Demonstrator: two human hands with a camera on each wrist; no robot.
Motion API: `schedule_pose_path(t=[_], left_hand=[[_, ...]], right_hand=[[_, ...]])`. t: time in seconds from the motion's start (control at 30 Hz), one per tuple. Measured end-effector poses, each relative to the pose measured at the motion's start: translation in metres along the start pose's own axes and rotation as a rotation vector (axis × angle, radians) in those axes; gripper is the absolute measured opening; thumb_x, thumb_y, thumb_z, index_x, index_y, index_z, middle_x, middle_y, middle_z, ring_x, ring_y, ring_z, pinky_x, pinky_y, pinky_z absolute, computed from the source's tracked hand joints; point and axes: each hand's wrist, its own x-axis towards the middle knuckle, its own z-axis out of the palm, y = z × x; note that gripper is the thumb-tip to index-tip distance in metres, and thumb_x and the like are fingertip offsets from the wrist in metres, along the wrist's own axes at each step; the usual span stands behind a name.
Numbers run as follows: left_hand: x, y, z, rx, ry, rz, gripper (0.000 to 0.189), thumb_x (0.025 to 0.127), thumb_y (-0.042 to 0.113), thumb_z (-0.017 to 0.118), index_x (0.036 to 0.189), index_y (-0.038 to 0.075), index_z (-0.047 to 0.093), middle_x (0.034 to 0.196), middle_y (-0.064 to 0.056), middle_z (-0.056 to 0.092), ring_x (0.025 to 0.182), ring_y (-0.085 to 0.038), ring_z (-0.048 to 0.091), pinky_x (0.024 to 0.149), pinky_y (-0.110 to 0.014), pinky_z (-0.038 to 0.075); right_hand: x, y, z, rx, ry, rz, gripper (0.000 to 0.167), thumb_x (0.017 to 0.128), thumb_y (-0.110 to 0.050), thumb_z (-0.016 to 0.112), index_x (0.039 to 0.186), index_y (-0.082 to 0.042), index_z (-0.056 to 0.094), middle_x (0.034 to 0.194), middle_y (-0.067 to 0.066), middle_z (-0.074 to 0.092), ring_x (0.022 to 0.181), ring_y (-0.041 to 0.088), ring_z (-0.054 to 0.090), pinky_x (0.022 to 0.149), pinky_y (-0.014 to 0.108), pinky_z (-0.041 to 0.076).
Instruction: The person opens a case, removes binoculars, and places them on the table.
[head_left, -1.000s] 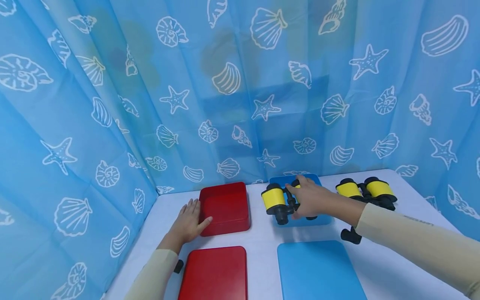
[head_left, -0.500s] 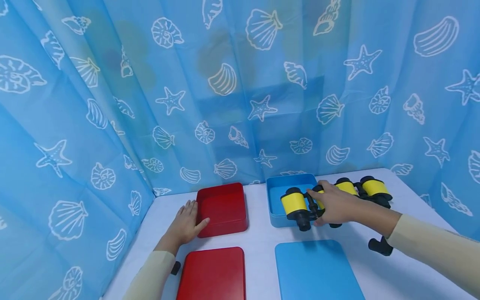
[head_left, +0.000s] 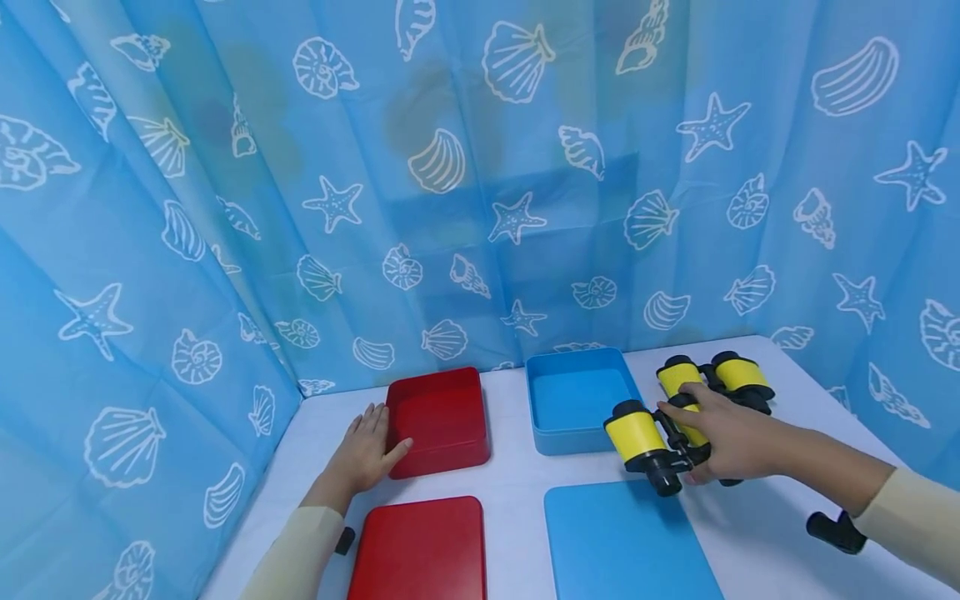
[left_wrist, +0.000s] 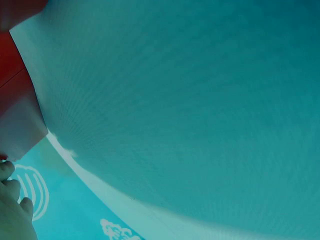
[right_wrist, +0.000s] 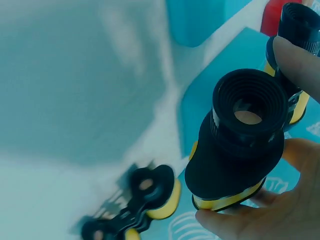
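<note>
My right hand (head_left: 738,433) grips a pair of yellow and black binoculars (head_left: 636,435), held above the table just right of the open blue box (head_left: 585,442). In the right wrist view the thumb and fingers wrap the binoculars (right_wrist: 235,165), with an eyepiece facing the camera. My left hand (head_left: 360,450) rests flat against the left side of an open red box (head_left: 441,458), fingers straight. Its fingertips (left_wrist: 12,187) also show beside the red box in the left wrist view. A second pair of yellow and black binoculars (head_left: 742,375) sits on the table behind my right hand.
A flat red lid (head_left: 422,550) and a flat blue lid (head_left: 630,542) lie nearer on the white table (head_left: 513,483). A blue shell-patterned curtain (head_left: 480,167) hangs along the back and sides. A small black piece (head_left: 836,532) shows by the right wrist.
My right hand has carried the binoculars from over the blue box to the right and nearer, uncovering the box. The left hand stays on the red box. The view shifts slightly.
</note>
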Motion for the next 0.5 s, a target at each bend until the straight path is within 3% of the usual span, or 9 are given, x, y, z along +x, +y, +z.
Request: schedule_pose_path(t=[0.5], left_hand=[[0.0, 0.0, 0.003, 0.01, 0.016, 0.0, 0.1, 0.084, 0.065, 0.058, 0.154, 0.003, 0.021, 0.154, -0.018, 0.028, 0.141, -0.042, 0.022, 0.109, -0.059, 0.025]], right_hand=[[-0.04, 0.043, 0.018, 0.126, -0.071, 0.05, 0.111, 0.051, -0.056, 0.087, 0.147, -0.019, 0.045, 0.149, 0.027, 0.018, 0.126, 0.061, 0.028, 0.082, 0.073, 0.041]])
